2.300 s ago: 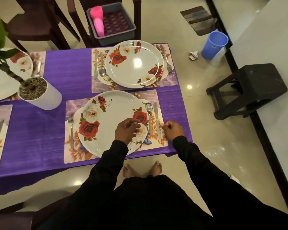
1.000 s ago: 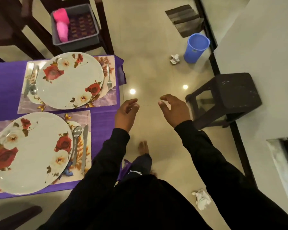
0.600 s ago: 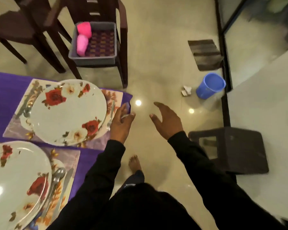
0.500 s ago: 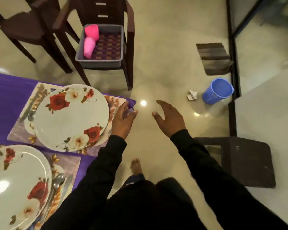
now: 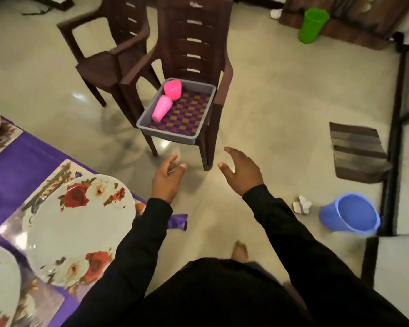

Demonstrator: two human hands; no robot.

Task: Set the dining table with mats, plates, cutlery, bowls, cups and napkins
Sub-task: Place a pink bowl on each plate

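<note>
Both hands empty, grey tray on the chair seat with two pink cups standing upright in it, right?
Not quite. In the head view the two pink cups lie on their sides in the grey tray, not upright. The rest holds: the tray sits on the chair seat, and the left hand and right hand are both open and hold nothing.
</note>
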